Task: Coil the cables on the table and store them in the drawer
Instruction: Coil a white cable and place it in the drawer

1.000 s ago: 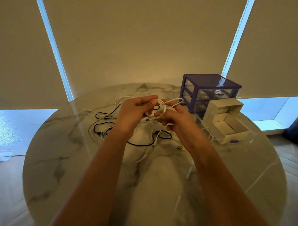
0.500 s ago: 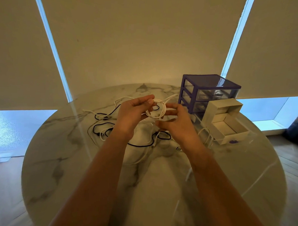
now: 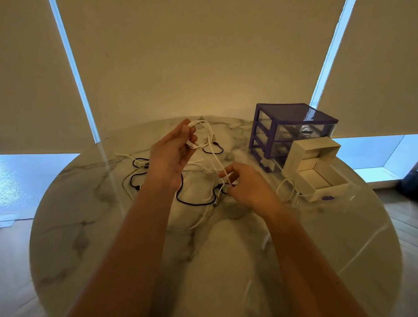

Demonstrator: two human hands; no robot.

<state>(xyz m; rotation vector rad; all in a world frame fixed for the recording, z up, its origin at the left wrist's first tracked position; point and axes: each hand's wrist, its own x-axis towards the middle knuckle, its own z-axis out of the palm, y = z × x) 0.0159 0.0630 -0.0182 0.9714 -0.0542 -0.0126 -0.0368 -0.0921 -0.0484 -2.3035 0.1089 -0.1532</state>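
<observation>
My left hand holds a small coil of white cable raised above the round marble table. The cable's loose tail runs down to my right hand, which pinches it low over the table. A black cable and more white cable lie tangled beneath both hands. At the right stands a purple drawer unit with clear drawers. In front of it a white drawer sits pulled out and open.
Another loop of white cable lies beside the white drawer. Beige roller blinds hang behind the table. The table edge curves round on the left and right, with wooden floor beyond it.
My left hand has lifted the white coil up and away. My right hand has dropped toward the table and slid along the cable's tail, so the hands are farther apart.
</observation>
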